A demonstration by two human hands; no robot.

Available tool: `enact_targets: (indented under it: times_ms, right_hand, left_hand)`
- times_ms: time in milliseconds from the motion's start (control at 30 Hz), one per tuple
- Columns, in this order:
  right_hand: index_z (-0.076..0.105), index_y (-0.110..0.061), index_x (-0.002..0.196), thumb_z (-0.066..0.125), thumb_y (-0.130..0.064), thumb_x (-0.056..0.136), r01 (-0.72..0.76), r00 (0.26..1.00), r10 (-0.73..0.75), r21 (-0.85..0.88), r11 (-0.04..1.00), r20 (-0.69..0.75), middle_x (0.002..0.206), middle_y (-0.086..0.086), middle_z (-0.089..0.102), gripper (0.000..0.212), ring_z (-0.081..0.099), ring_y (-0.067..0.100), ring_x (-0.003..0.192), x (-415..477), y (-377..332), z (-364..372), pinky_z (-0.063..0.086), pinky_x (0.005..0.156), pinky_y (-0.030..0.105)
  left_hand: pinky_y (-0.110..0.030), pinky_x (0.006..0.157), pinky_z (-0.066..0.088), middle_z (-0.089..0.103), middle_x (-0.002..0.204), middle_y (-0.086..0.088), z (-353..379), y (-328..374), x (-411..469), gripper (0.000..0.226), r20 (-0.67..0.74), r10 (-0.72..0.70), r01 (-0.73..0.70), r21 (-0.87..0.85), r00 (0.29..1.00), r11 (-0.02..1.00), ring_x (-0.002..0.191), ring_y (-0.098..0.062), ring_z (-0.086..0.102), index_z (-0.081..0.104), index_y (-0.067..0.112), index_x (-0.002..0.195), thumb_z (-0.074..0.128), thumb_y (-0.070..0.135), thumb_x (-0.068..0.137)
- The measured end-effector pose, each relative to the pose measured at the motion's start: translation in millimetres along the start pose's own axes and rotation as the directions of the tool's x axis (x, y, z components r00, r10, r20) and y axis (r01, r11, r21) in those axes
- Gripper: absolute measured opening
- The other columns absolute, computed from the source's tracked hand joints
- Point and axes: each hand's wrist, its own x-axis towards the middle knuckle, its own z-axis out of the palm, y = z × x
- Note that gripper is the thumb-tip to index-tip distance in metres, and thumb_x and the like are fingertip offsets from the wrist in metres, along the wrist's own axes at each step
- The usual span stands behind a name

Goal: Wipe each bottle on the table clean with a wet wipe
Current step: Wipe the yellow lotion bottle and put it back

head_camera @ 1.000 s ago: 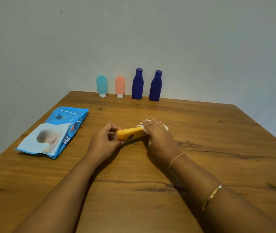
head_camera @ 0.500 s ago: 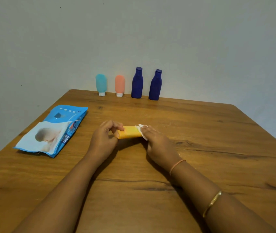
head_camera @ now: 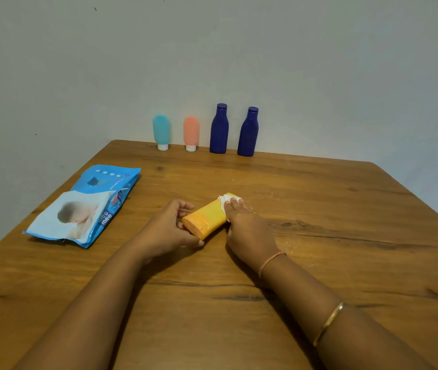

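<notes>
One yellow bottle [head_camera: 207, 218] lies on its side near the middle of the wooden table [head_camera: 319, 209], with its flat end turned to the near left and its other end pointing far right. The left hand [head_camera: 167, 231] holds that flat end, fingers curled over the top and thumb along the near side. The right hand [head_camera: 247, 228] covers the far right end, its fingers bent over a white wet wipe [head_camera: 223, 202] and pressing it against the bottle. A thin orange band [head_camera: 270, 263] circles the right wrist and a gold bangle [head_camera: 328, 323] sits further up the forearm.

To the left lies a blue wipes pack [head_camera: 87, 206], flat on the table; what remains inside cannot be seen. Along the far edge, against the wall [head_camera: 319, 76], stand four containers in a row, from left to right: a teal tube [head_camera: 161, 130] and a coral tube [head_camera: 191, 132], both resting on white caps, then a left dark blue bottle [head_camera: 219, 129] and a right dark blue bottle [head_camera: 248, 132], upright and capped. All are opaque, so their contents do not show.
</notes>
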Motion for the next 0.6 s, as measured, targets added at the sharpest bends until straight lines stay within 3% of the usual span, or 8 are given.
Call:
enact_targets:
  times_ms: [200, 300, 367, 467, 600]
  right_hand:
    - [0.018, -0.007, 0.147, 0.037, -0.009, 0.095, -0.021, 0.999, 0.023, -0.06, 0.998, 0.038, 0.154, 0.011, 0.02, 0.056, 0.017, 0.024, 0.142, 5, -4, -2, 0.023, 0.115, 0.037]
    - [0.016, -0.007, 0.147, 0.038, -0.01, 0.095, -0.035, 0.998, 0.04, -0.079, 0.996, 0.057, 0.155, 0.012, 0.018, 0.056, 0.018, 0.025, 0.142, 8, -8, -2, 0.026, 0.114, 0.039]
    - [0.017, -0.008, 0.147, 0.038, -0.011, 0.095, -0.026, 0.997, 0.03, -0.056, 0.998, 0.065, 0.155, 0.011, 0.018, 0.056, 0.018, 0.024, 0.142, 8, -10, -4, 0.025, 0.114, 0.037]
    - [0.021, -0.011, 0.146, 0.04, -0.01, 0.095, 0.066, 0.996, -0.068, 0.05, 0.997, 0.053, 0.154, 0.007, 0.022, 0.055, 0.018, 0.018, 0.142, 1, -18, -6, 0.02, 0.115, 0.033]
    - [0.029, -0.011, 0.144, 0.042, -0.006, 0.093, 0.28, 0.958, -0.285, 0.201, 0.939, -0.004, 0.153, 0.006, 0.025, 0.053, 0.016, 0.015, 0.143, -18, -36, 0, 0.011, 0.117, 0.027]
  left_hand:
    - [-0.036, 0.091, 0.049, 0.058, 0.108, 0.002, 0, -5, 5, 0.064, -0.05, -0.03, 0.028, -0.04, 0.998, 0.999, 0.096, -0.013, 0.058, 0.041, 0.03, 0.12, 0.074, 0.004, 0.072]
    - [-0.028, 0.076, 0.052, 0.059, 0.099, 0.0, 5, -2, 5, 0.074, -0.028, -0.033, 0.032, -0.056, 0.999, 0.998, 0.082, -0.012, 0.061, 0.034, 0.026, 0.129, 0.076, 0.006, 0.071]
    - [-0.022, 0.065, 0.049, 0.059, 0.098, 0.0, 12, -5, 7, 0.077, -0.118, -0.014, 0.015, 0.008, 0.993, 1.0, 0.075, -0.009, 0.058, 0.034, 0.025, 0.129, 0.08, 0.016, 0.068]
    - [-0.025, 0.065, 0.052, 0.062, 0.101, 0.0, 16, -11, 12, 0.069, -0.274, 0.029, -0.016, 0.049, 0.961, 0.999, 0.076, -0.011, 0.06, 0.041, 0.024, 0.123, 0.082, 0.023, 0.067]
    - [-0.026, 0.067, 0.052, 0.063, 0.1, 0.001, 12, -16, 14, 0.06, -0.288, 0.058, -0.06, -0.001, 0.956, 0.998, 0.084, -0.012, 0.062, 0.048, 0.022, 0.117, 0.08, 0.018, 0.067]
